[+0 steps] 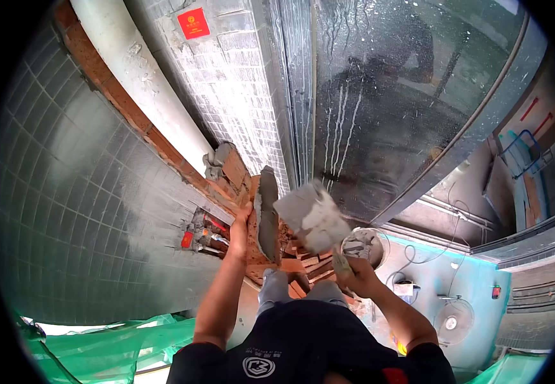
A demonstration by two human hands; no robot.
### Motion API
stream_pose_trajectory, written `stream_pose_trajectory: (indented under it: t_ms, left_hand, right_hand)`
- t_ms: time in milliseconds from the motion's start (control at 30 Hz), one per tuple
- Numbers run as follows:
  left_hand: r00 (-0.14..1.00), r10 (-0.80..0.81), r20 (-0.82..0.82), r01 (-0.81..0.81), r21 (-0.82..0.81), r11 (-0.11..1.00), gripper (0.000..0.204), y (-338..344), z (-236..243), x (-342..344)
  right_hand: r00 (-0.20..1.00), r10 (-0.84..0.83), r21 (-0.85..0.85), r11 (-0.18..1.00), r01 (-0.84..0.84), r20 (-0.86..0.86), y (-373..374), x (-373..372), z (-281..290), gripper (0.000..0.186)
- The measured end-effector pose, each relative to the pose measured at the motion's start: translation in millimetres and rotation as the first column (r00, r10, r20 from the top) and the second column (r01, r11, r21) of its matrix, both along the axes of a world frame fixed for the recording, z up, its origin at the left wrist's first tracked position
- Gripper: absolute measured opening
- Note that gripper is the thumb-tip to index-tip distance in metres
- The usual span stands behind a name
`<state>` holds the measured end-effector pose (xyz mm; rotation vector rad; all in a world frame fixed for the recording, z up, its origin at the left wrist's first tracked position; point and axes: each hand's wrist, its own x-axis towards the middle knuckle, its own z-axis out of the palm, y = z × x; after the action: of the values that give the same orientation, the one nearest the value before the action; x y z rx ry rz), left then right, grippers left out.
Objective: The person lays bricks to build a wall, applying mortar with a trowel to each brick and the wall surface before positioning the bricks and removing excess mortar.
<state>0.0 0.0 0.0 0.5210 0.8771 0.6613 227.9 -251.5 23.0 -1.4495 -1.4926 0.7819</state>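
My left hand [242, 221] is closed on the left side of a long red brick [254, 224]. A thick strip of grey mortar [268, 214] runs along the brick's right side. The fingertips are partly hidden. In my right hand [358, 276], closed around its handle, is a trowel [312, 217] with a broad, square blade smeared with mortar. The blade is raised to the right of the brick, apart from it. Just beyond the left hand, bricks with mortar [229, 168] are stacked at the foot of a white pipe [156, 83].
A bucket of mortar [378, 246] stands by my right hand. Loose red bricks [312, 265] lie near my legs. A tiled wall [85, 173] rises at the left, a splashed glass panel [392, 96] at the right. A cable [412, 256] crosses the light blue floor [479, 275]; green netting [124, 345] hangs behind.
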Motion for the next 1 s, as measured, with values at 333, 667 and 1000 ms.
stream_pose_trajectory:
  t_ms: [333, 667, 1000]
  left_hand:
    - [0.934, -0.089, 0.345, 0.107, -0.034, 0.994, 0.038, -30.3, 6.2, -20.4]
    - [0.997, -0.073, 0.026, 0.072, 0.033, 0.997, 0.051, -77.0, 20.7, -41.4]
    - [0.998, -0.011, 0.062, 0.017, -0.09, 0.996, 0.043, -91.0, -3.3, -74.1]
  right_hand:
    - [0.366, -0.326, -0.474, 0.75, -0.461, -0.872, -55.3, 25.0, -24.3, 0.071]
    - [0.521, -0.26, -0.574, 0.505, -0.644, -0.813, 54.8, 82.6, 68.6, 0.066]
    - [0.706, -0.238, -0.663, 0.621, -0.418, -0.668, 47.8, 92.4, 26.7, 0.053]
